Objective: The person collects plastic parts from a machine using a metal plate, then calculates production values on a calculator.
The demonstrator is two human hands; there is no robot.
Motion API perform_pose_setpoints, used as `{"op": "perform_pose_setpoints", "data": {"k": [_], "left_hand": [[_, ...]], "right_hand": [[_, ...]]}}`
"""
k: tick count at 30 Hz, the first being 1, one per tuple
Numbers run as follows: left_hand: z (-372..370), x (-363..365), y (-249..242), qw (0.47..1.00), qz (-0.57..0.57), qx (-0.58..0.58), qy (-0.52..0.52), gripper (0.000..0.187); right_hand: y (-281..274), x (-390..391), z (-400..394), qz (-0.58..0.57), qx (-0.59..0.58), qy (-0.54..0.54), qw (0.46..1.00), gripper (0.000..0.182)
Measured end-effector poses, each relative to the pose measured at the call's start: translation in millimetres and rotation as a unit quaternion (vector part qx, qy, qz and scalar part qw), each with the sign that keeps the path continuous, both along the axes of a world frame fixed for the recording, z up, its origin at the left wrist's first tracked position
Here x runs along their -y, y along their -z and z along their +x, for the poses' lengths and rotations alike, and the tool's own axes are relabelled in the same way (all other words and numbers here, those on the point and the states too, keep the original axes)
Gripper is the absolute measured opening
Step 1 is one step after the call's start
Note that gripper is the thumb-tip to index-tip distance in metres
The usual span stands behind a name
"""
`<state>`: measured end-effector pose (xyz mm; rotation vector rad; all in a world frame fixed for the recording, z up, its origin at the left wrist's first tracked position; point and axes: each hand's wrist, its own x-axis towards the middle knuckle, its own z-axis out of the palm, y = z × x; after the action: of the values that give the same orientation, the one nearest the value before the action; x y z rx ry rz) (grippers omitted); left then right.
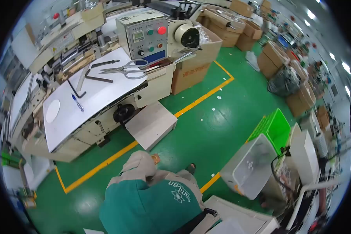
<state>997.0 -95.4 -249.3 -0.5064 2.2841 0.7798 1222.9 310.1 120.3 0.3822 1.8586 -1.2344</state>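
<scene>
Neither my left hand nor my right hand shows in the head view. My green top [144,202] and beige trousers [138,165] fill the bottom centre. At the left, a white sheet [101,91] covers a machine's table. On it lie scissors [124,71], several hex keys [99,78], a blue pen [77,102] and a white oval piece [53,110]. A control box [144,37] with a red button stands at the table's far end.
A low step [152,124] sits on the green floor beside the machine. Right of me are a grey bin [249,165] and a green crate [277,130]. Cardboard boxes [193,74], a black bag [284,82] and yellow floor lines [199,102] lie farther off.
</scene>
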Motion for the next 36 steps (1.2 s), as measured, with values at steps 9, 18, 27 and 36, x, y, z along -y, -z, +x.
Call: {"op": "perform_pose_setpoints", "data": {"k": [9, 18, 27, 36], "left_hand": [[-89.2, -148.4, -198.5, 0.929, 0.219, -0.274, -0.117, 0.022], [-177.7, -37.6, -524.7, 0.649, -0.069, -0.711, -0.262, 0.013], [-203.2, 58.5, -521.4, 0.796, -0.380, -0.461, -0.095, 0.053], [-191.1, 68.4, -530.0, 0.716, -0.281, -0.602, -0.214, 0.023]], "right_hand": [[-74.6, -91.7, -259.2, 0.153, -0.052, -0.270, 0.949, 0.021], [-122.0, 33.1, -466.6, 0.052, -0.393, -0.276, 0.876, 0.017], [-203.6, 278.3, -579.6, -0.230, -0.575, -0.258, 0.742, 0.015], [-206.8, 403.2, -629.8, -0.281, -0.578, -0.220, 0.733, 0.019]]}}
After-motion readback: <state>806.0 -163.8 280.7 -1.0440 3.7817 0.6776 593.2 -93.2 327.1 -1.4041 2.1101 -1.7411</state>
